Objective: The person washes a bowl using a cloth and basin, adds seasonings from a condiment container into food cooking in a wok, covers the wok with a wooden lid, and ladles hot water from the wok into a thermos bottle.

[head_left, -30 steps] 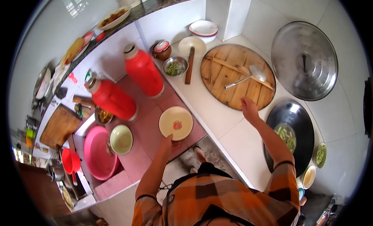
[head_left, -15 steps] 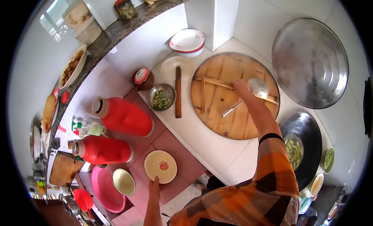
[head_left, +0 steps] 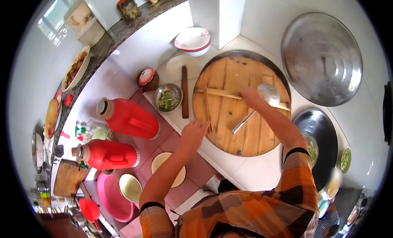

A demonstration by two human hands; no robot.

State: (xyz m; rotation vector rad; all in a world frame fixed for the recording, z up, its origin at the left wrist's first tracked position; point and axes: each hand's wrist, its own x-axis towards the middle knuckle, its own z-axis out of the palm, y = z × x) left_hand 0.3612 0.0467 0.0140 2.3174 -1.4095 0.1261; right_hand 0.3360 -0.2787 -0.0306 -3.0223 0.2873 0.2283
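Note:
My right hand (head_left: 251, 98) is closed around the crossbar of a round wooden lid (head_left: 231, 137). The lid sits off-centre over a large dark pan (head_left: 234, 53), whose rim shows along the far side. Lying across the lid is a metal ladle (head_left: 269, 94), its bowl beside my right hand and its handle passing under my forearm. My left hand (head_left: 195, 130) is at the lid's near left edge, fingers curled; what is in them is hidden. A thin wooden strip (head_left: 206, 105) runs down the lid from the crossbar toward it.
A metal bowl of chopped greens (head_left: 168, 99) and a wooden stick (head_left: 185, 90) lie left of the lid. Two red thermoses (head_left: 130, 119) stand on the tiled ledge beside a plate (head_left: 161, 160). At right are a wok (head_left: 323, 131) and a leaning metal lid (head_left: 321, 60).
My left hand has left the plate and moved up and right to the wooden lid's edge. The lid has shifted toward me, uncovering the dark pan's far rim. My right hand stays on the crossbar.

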